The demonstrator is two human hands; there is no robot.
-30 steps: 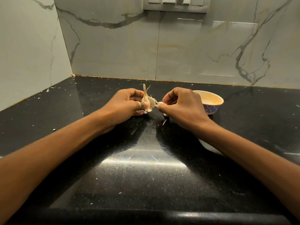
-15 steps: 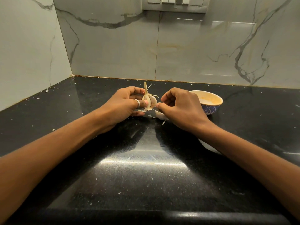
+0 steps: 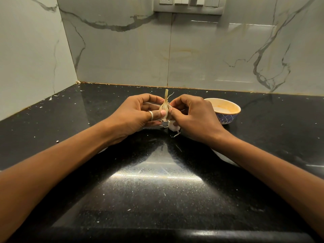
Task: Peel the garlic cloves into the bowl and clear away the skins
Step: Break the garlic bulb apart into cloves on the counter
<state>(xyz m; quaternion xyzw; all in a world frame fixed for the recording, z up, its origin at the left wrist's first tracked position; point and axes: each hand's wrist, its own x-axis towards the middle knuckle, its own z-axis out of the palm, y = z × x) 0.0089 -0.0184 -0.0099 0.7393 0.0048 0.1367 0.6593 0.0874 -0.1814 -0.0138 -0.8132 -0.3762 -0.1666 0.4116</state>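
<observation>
A garlic bulb (image 3: 165,107) with a dry upright stem is held above the black counter between both hands. My left hand (image 3: 140,114), a ring on its thumb, grips the bulb's left side. My right hand (image 3: 192,116) pinches its right side with thumb and fingertips. Just below them a loose pale clove (image 3: 173,127) and scraps of skin (image 3: 175,135) lie on the counter. A small bowl (image 3: 226,118), cream inside with a blue pattern outside, stands just right of my right hand.
The black granite counter (image 3: 157,190) carries small flecks of skin, more of them near the back left corner. Marble-patterned walls close off the back and the left. A switch plate (image 3: 188,5) is on the back wall.
The bulb was tilted with my right hand pulling at its right side; a clove came away onto the counter. Now the bulb is upright and my right hand has closed in on it again.
</observation>
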